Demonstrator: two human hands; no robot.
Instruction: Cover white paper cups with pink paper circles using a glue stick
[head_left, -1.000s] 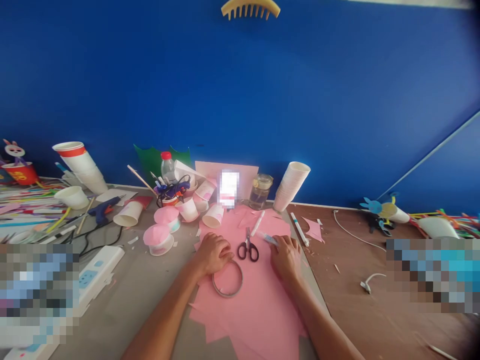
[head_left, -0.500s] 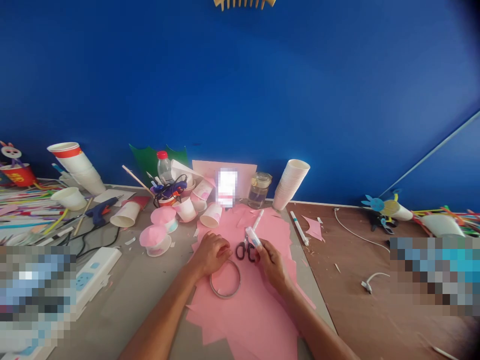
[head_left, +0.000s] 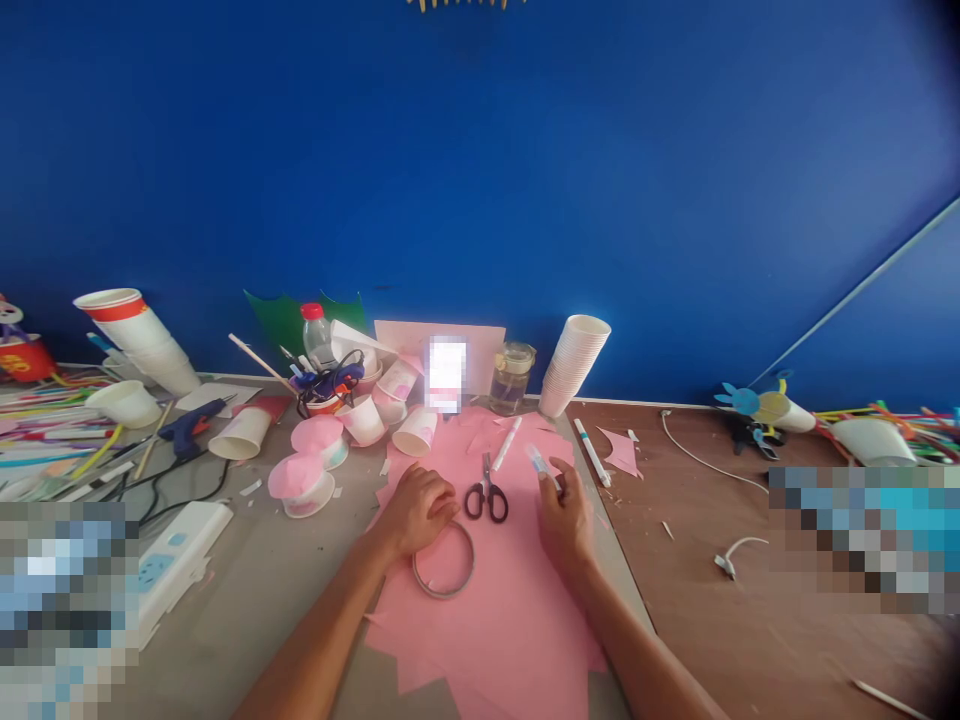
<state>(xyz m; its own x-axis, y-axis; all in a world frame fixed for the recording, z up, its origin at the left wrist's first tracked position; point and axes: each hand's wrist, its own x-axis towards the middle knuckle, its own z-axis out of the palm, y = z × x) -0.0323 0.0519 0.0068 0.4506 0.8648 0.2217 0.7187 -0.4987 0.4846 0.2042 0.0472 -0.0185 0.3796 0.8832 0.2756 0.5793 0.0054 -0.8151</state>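
Note:
My left hand [head_left: 421, 512] rests on the pink paper [head_left: 510, 610], its fingers curled together; anything inside them is hidden. Right by it lies a thin grey ring [head_left: 444, 597], which looks like a nearly used-up tape roll. My right hand [head_left: 568, 515] is closed around a whitish glue stick [head_left: 537, 461], blurred by motion, over the paper's right side. Between the hands are black-handled scissors [head_left: 487, 492], blades pointing away from me. Beyond them is a white marker [head_left: 508, 443].
Pink-topped paper cups [head_left: 301, 478] and plain cups stand at left. At the back are a lit screen [head_left: 447, 375], a glass jar [head_left: 512, 378] and a leaning cup stack [head_left: 576, 365]. A glue gun [head_left: 191, 428] and a power strip [head_left: 176, 555] lie farther left.
My right hand has moved right with the glue stick, away from the scissors, which are now uncovered. My left hand has stayed beside the ring. The view has shifted slightly.

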